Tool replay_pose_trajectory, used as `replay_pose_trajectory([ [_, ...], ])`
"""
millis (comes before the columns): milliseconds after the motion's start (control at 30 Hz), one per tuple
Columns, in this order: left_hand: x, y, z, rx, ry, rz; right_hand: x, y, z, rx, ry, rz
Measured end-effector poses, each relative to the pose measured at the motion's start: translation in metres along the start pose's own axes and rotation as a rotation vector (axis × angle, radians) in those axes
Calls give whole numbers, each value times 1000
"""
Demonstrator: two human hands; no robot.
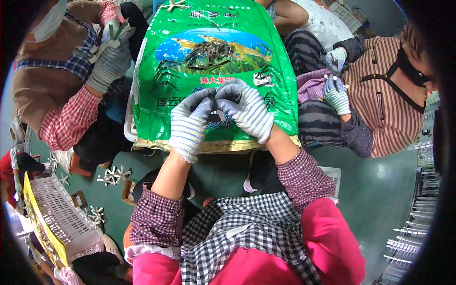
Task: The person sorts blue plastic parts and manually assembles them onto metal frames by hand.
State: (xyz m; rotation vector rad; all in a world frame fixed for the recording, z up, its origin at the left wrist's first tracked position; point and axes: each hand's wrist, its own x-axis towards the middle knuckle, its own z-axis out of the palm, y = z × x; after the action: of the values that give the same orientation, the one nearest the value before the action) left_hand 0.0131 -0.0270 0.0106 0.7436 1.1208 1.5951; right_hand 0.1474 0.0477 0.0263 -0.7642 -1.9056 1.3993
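My left hand and my right hand, both in white and blue striped gloves with grey fingertips, meet over the near part of a green printed sack. Thumb and fingers of each are pinched together. Something small and dark seems to sit between the fingertips, but what it is cannot be made out. Beyond them on the sack lies a loose heap of small thin dark pieces. More dark pieces are scattered toward its left side. At the far edge rests a white branched piece.
Co-workers' gloved hands hold pieces at the left and right of the sack. White branched pieces lie on the green floor. A white plastic crate stands at lower left. Racks of white parts line the right.
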Motion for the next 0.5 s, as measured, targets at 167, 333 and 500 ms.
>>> replay_pose_trajectory([
  [167,4,-7,5,16,25,45,4,26,6,-146,149,-176],
  [333,3,0,6,-171,28,-90,6,18,9,-443,212,-372],
  [500,-1,-1,5,-173,5,-121,1,24,16,98,174,-61],
])
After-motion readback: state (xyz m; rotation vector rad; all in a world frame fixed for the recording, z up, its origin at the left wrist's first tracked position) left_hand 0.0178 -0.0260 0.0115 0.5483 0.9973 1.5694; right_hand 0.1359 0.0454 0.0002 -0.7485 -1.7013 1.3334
